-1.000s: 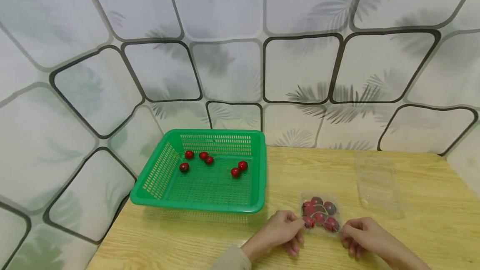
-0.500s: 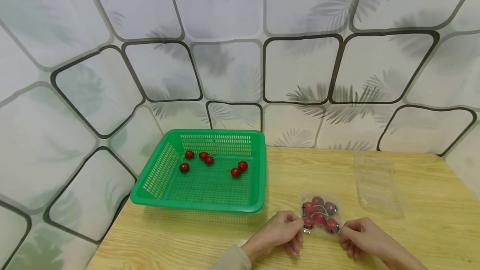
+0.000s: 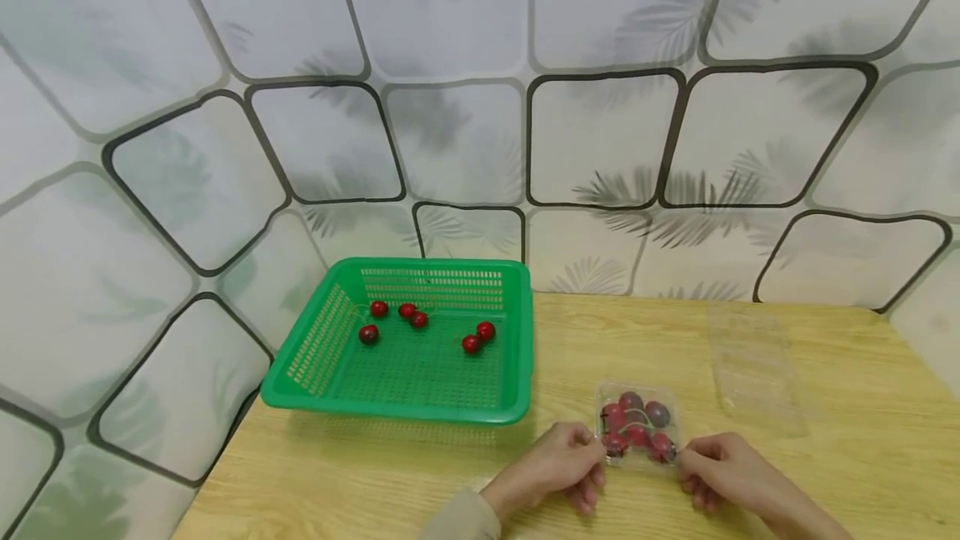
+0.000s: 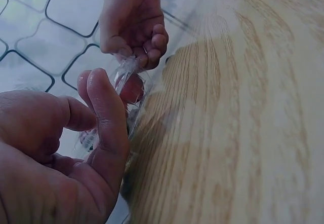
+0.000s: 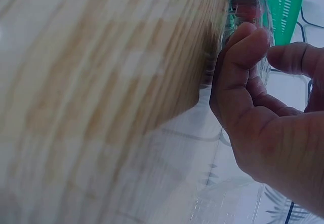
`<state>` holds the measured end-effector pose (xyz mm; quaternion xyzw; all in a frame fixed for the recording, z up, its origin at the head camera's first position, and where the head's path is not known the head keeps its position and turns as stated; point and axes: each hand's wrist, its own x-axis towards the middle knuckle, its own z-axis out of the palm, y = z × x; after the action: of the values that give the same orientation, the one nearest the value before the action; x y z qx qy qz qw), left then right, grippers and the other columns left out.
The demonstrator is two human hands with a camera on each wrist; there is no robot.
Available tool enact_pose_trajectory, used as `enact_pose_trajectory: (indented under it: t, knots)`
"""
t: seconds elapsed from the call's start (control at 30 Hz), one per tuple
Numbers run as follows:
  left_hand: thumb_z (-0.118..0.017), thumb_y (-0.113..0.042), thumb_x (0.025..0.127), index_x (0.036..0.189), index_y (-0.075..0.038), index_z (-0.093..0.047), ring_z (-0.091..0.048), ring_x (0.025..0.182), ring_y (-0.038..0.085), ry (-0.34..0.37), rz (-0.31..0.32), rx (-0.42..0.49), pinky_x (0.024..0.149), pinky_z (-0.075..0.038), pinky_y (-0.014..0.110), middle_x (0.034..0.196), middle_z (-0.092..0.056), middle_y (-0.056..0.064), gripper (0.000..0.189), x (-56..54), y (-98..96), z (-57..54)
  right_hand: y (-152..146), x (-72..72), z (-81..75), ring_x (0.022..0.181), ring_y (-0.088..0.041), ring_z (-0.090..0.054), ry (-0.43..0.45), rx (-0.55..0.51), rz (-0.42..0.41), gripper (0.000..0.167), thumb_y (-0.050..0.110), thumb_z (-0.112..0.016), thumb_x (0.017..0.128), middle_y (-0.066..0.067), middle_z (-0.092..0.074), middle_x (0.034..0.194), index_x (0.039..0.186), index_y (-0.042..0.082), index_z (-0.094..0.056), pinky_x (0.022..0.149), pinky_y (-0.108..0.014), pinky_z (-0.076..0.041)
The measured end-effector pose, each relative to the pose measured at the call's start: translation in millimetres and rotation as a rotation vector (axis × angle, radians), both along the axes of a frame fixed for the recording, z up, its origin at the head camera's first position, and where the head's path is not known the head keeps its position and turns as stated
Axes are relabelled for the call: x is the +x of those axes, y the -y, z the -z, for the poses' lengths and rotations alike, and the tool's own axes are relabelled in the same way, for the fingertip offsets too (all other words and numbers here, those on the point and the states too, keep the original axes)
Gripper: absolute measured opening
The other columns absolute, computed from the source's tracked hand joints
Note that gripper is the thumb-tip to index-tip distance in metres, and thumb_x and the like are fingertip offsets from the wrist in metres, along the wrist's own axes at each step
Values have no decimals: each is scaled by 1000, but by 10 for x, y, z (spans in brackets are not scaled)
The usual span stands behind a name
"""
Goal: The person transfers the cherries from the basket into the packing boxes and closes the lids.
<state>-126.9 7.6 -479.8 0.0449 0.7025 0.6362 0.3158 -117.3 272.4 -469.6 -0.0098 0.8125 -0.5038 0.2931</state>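
Note:
A small clear plastic box (image 3: 677, 412) with several dark red cherries (image 3: 636, 436) inside sits on the table between both hands in the head view. My left hand (image 3: 566, 461) pinches its near left corner between thumb and forefinger. At the near right corner, my right hand (image 3: 727, 472) pinches the edge with its other fingers curled under. The left wrist view shows the left hand (image 4: 86, 158) close by, with the right hand (image 4: 134, 26) across the box. From the right wrist, the right hand (image 5: 268, 97) is seen with thumb and fingertips at the plastic edge.
A green plastic basket (image 3: 521, 373) with several stemmed cherries (image 3: 471, 344) stands to the left. Another clear plastic tray (image 3: 757, 373) lies at the right rear on the wooden table (image 3: 600, 332). A patterned cloth wall (image 3: 585, 140) rises behind and at the left.
The box shifts and tilts very slightly, ending a little further left with the right hand. Both hands keep their grip at its near corners.

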Motion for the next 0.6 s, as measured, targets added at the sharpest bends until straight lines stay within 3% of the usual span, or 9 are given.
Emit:
enact_pose_trajectory:
  t: [0.33, 0.6]
  knots:
    - [-53, -9, 92, 83, -10, -59, -53, 44, 8, 12, 10, -14, 40, -46, 18, 63, -59, 0, 11, 0, 19, -34, 2, -11, 10, 65, -12, -61, 12, -11, -4, 23, 19, -53, 99, 1, -63, 72, 84, 5, -65, 57, -24, -53]
    - [-55, -10, 91, 82, -10, -59, -53, 43, 8, 0, -5, -29, 39, -46, 18, 63, -59, 0, 10, 1, 4, 17, -27, -14, 19, 64, -11, -60, 20, -47, -30, 23, 17, -52, 98, 1, -64, 72, 84, 4, -66, 57, -23, -52]
